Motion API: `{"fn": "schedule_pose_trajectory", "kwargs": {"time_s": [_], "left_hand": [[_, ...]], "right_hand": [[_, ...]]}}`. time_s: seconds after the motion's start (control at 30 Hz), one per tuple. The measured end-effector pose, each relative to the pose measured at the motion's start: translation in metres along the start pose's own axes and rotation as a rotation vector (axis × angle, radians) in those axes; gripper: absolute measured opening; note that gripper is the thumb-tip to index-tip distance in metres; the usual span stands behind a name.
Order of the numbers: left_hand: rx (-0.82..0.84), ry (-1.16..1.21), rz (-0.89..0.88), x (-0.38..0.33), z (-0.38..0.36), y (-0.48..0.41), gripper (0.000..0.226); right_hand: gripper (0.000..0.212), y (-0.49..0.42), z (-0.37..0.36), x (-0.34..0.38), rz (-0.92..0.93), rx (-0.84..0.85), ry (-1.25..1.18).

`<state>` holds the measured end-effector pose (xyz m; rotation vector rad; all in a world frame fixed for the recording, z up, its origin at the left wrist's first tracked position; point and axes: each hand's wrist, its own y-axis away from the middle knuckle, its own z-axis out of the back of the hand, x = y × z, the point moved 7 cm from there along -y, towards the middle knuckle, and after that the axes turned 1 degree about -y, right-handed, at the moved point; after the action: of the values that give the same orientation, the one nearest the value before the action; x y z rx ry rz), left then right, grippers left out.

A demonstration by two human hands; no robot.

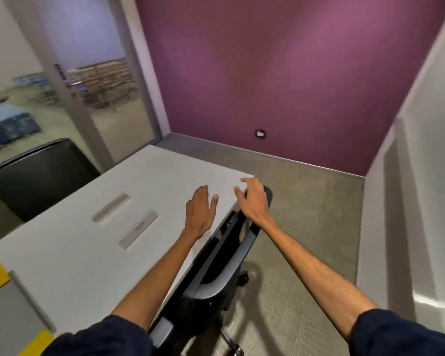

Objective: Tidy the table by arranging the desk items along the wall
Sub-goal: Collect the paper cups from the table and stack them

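Note:
A white table (93, 253) stretches from the lower left toward the centre. My left hand (200, 210) lies flat on the tabletop near its right edge, fingers apart, holding nothing. My right hand (253, 200) rests at the table's far right corner with fingers spread, above the back of a black and grey office chair (216, 273) tucked under the table's right side. A grey item with yellow corners (0, 299) lies at the table's lower left, partly cut off by the frame edge. The purple wall (280, 86) stands beyond the table.
Two recessed cable slots (125, 219) sit in the tabletop. A black chair (36, 173) stands on the table's left side. A glass door (106, 93) is at the back left, a white wall (421, 201) on the right. Carpet (306, 227) lies between.

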<state>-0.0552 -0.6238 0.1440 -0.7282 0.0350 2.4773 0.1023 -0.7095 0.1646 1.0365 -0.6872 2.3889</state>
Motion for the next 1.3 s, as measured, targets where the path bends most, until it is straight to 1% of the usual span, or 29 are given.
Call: {"fn": "schedule_pose_trajectory", "kwargs": {"time_s": [0.13, 0.37, 0.5, 0.63, 0.7, 0.77, 0.93, 1.0, 1.17, 1.3], "left_hand": [[0.037, 0.043, -0.128, -0.054, -0.027, -0.025, 0.061], [0.078, 0.083, -0.33, -0.126, -0.068, -0.054, 0.055], [0.169, 0.047, -0.426, -0.157, -0.099, -0.067, 0.07], [0.245, 0.018, -0.556, -0.189, -0.127, -0.072, 0.074], [0.303, 0.035, -0.564, -0.202, -0.143, -0.074, 0.074], [0.323, 0.062, -0.576, -0.215, -0.155, -0.074, 0.076], [0.245, 0.04, -0.682, -0.251, -0.182, -0.086, 0.082], [0.257, -0.003, -0.689, -0.265, -0.201, -0.094, 0.082], [0.308, -0.097, -0.639, -0.305, -0.256, -0.125, 0.081], [0.338, -0.082, -0.571, -0.334, -0.287, -0.15, 0.081]], "right_hand": [[0.036, -0.006, 0.046, -0.041, -0.082, -0.097, 0.046], [0.044, -0.008, 0.106, -0.098, -0.236, -0.212, 0.161], [0.05, 0.0, 0.125, -0.127, -0.336, -0.253, 0.174], [0.053, 0.01, 0.139, -0.152, -0.398, -0.268, 0.211], [0.054, 0.016, 0.149, -0.164, -0.435, -0.285, 0.221], [0.055, 0.02, 0.16, -0.177, -0.452, -0.298, 0.229], [0.053, 0.017, 0.188, -0.22, -0.517, -0.324, 0.269], [0.054, 0.009, 0.197, -0.24, -0.532, -0.332, 0.261], [0.057, -0.026, 0.225, -0.291, -0.548, -0.301, 0.238], [0.056, -0.057, 0.256, -0.325, -0.551, -0.28, 0.228]]}}
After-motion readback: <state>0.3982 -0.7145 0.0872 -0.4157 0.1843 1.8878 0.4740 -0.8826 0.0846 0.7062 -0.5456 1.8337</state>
